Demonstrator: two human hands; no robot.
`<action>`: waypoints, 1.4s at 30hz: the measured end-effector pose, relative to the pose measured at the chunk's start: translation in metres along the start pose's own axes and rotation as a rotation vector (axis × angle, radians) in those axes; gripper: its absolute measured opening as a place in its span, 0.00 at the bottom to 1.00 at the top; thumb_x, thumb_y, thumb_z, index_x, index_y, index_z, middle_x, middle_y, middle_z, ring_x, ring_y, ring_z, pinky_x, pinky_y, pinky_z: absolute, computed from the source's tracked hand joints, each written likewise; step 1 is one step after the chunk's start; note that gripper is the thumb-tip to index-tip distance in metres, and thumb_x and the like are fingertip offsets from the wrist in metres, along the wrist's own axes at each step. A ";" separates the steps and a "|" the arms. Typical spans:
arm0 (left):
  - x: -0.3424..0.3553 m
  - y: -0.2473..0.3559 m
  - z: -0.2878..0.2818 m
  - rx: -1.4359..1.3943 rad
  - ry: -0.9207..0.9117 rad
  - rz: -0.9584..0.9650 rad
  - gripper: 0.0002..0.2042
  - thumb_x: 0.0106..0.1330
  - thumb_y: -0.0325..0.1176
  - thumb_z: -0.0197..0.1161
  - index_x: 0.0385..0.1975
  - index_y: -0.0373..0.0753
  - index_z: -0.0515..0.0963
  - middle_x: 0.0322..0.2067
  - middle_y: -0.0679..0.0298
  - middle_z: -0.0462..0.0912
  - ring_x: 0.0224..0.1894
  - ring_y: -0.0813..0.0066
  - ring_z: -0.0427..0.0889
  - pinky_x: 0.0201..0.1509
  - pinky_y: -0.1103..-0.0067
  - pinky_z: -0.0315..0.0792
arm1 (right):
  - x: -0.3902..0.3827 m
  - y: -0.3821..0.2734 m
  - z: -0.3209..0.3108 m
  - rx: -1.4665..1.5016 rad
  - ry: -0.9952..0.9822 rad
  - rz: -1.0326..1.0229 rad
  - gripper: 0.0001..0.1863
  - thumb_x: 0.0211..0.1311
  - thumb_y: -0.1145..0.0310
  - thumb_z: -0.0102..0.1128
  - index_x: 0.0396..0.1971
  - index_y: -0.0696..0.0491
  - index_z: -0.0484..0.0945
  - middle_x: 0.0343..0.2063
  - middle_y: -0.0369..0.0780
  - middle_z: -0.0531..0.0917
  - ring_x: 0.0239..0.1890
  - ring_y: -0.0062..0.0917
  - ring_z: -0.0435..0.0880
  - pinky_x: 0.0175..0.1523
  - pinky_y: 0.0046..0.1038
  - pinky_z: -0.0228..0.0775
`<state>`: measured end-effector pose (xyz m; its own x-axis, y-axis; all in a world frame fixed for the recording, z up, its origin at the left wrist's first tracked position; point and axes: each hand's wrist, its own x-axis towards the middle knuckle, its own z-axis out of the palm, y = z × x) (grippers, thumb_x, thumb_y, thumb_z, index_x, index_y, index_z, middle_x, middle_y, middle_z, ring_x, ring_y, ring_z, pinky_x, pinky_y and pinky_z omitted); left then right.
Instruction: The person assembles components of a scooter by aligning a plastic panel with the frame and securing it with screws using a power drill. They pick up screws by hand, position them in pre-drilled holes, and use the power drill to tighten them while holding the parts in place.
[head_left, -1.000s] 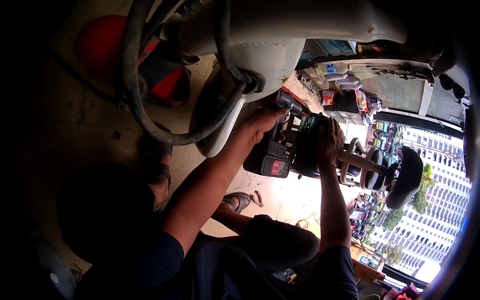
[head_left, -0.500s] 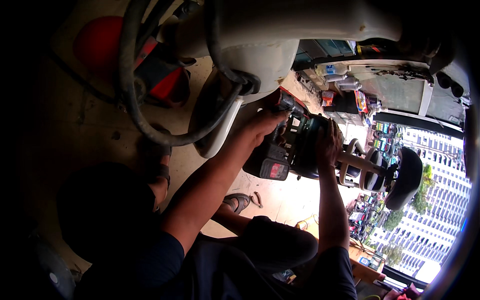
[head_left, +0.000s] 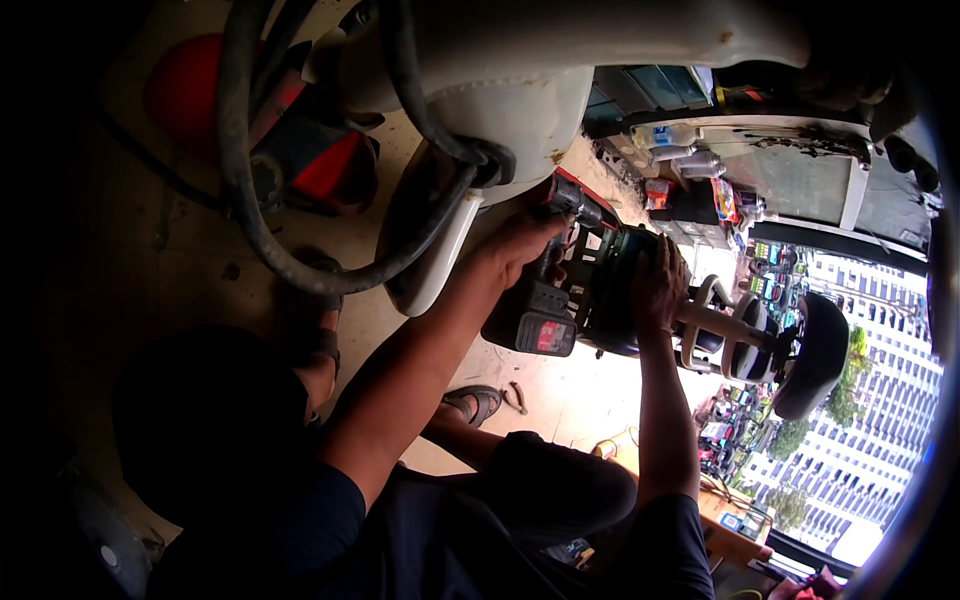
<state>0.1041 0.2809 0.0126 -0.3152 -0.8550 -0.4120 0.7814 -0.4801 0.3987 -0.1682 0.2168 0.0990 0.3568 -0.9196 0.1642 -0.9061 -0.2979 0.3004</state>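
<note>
My left hand [head_left: 532,240] is closed round the handle of a dark cordless drill [head_left: 572,202]. Its nose points right, toward the open frame of a scooter-like vehicle, and its battery pack [head_left: 545,328] hangs below the grip. The exact contact of the bit is too dark to make out. Against a dark housing [head_left: 612,290] on that frame lies my right hand [head_left: 660,285], its fingers stretched along the side and its thumb hidden. To the right, a pale post [head_left: 715,320] runs from the housing to a black seat [head_left: 810,355].
A white body panel [head_left: 520,120] with a thick black cable [head_left: 235,190] overhangs from above. Red and black parts [head_left: 330,180] lie at upper left. Pliers [head_left: 515,398] rest on the floor beside my sandalled foot [head_left: 475,402]. Bottles [head_left: 668,137] stand at upper right.
The white panel and cable sit slightly further left in the picture. My left hand and the drill have shifted slightly up and left; my right hand stays put.
</note>
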 end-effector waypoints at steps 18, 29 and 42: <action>0.007 0.001 0.000 0.014 -0.082 -0.056 0.17 0.72 0.46 0.67 0.43 0.37 0.77 0.32 0.62 0.79 0.24 0.70 0.80 0.23 0.70 0.81 | -0.001 0.002 -0.001 0.005 -0.018 0.017 0.28 0.76 0.56 0.52 0.67 0.60 0.72 0.68 0.53 0.74 0.72 0.46 0.69 0.78 0.43 0.55; 0.012 -0.003 -0.003 0.009 -0.083 -0.045 0.18 0.72 0.46 0.68 0.44 0.35 0.78 0.33 0.62 0.79 0.28 0.71 0.80 0.26 0.70 0.83 | -0.001 0.007 0.005 -0.023 0.019 0.001 0.28 0.76 0.57 0.54 0.69 0.56 0.72 0.67 0.50 0.75 0.71 0.45 0.71 0.75 0.42 0.60; 0.013 -0.006 -0.007 -0.021 -0.077 -0.030 0.17 0.72 0.46 0.68 0.44 0.36 0.78 0.33 0.62 0.81 0.27 0.70 0.81 0.28 0.68 0.84 | -0.001 0.007 0.007 0.017 0.012 -0.003 0.28 0.76 0.56 0.52 0.67 0.59 0.72 0.68 0.53 0.74 0.73 0.45 0.69 0.79 0.43 0.55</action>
<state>0.0989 0.2739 -0.0008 -0.3784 -0.8530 -0.3594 0.7818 -0.5024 0.3692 -0.1759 0.2136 0.0946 0.3624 -0.9155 0.1747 -0.9086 -0.3053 0.2852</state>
